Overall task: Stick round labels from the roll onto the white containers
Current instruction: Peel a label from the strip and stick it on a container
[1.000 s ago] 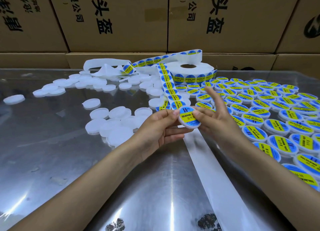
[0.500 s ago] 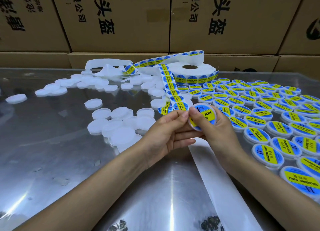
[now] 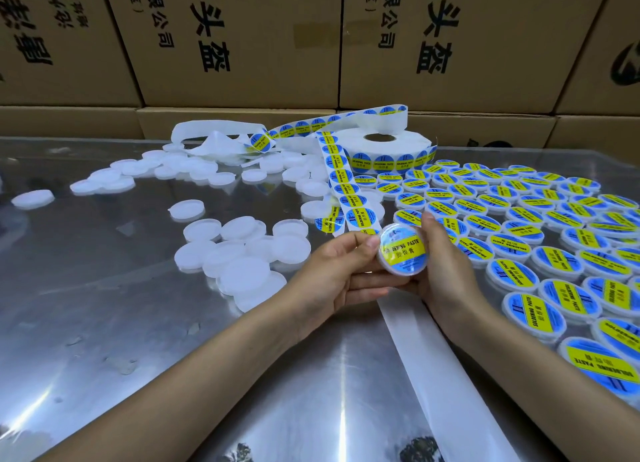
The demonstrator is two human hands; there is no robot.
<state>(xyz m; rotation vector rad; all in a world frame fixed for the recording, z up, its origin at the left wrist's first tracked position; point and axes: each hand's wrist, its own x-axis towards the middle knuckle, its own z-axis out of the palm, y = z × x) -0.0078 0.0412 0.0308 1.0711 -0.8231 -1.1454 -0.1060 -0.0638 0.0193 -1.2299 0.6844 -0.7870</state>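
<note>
Labelled white container (image 3: 403,250) tilted above table, near roll (image 3: 381,150).

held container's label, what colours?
Blue round label with a yellow band and dark text; head view.

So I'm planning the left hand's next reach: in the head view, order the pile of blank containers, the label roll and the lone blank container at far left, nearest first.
From the left hand:
1. Pile of blank containers, just left of it.
2. Label roll, at the back, ahead of it.
3. Lone blank container, at the table's far left edge.

"SOLDERING PASTE" on container label (image 3: 402,250) (yellow band)
</note>
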